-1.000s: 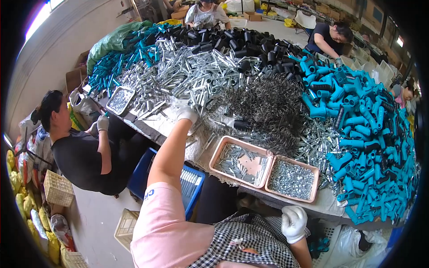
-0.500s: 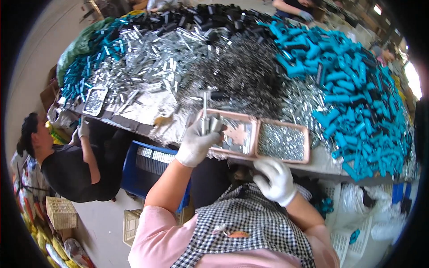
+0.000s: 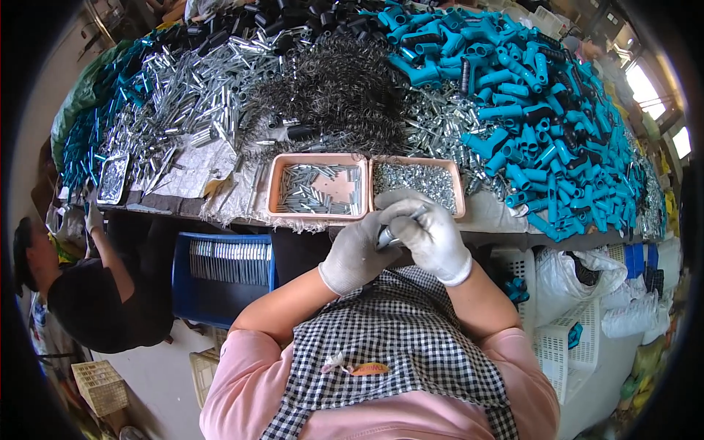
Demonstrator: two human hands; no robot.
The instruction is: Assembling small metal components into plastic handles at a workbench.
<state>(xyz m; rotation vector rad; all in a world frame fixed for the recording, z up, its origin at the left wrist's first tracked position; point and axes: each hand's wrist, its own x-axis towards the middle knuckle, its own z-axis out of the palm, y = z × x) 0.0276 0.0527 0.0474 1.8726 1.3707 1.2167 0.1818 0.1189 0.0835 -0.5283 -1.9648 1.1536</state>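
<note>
Both my hands wear white gloves and meet in front of my chest, just short of the table edge. My left hand (image 3: 355, 253) is closed around a shiny metal cylindrical part (image 3: 386, 237), mostly covered by the glove. Against it, my right hand (image 3: 438, 240) has its fingers curled, thumb and fingertips pinched at the part's upper end; a small bit of metal shows there, too hidden to name. Just beyond my hands are two pink trays: the left tray (image 3: 274, 187) holds short metal pins, the right tray (image 3: 460, 192) small shiny metal pieces.
Heaped on the table are dark springs (image 3: 334, 92), metal rods (image 3: 198, 92), black parts (image 3: 275, 18) and teal plastic housings (image 3: 528, 125). A blue bin (image 3: 220, 301) with metal strips stands under the table's edge. At left a person (image 3: 88, 293) works beside a small tray (image 3: 113, 180).
My left hand has drawn back from over the left tray, bringing the metal part in front of me. My right hand has joined it, fingers now curled. The view has shifted.
</note>
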